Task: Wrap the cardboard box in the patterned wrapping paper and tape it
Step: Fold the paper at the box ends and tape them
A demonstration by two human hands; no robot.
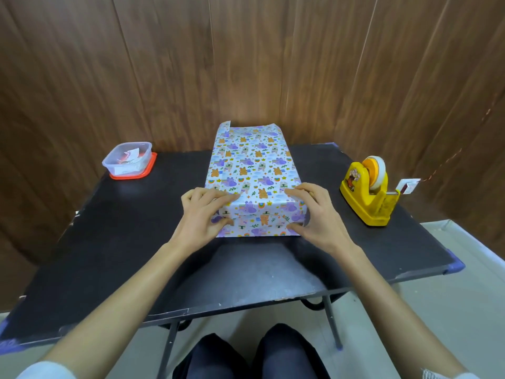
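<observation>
The cardboard box is fully covered by the patterned wrapping paper (250,162), white with purple and orange cartoon animals, lying lengthwise in the middle of the black table (114,242). No bare cardboard shows. My left hand (206,212) grips the near left corner of the wrapped box, fingers on top and thumb on the near end flap. My right hand (314,209) grips the near right corner the same way. The near end paper is folded down against the box. At the far end the paper stands up loose.
A yellow tape dispenser (367,190) with a roll of tape stands at the right of the table, a strip hanging off its cutter. A clear plastic container (127,158) on a red lid sits at the far left. A wooden wall lies behind the table.
</observation>
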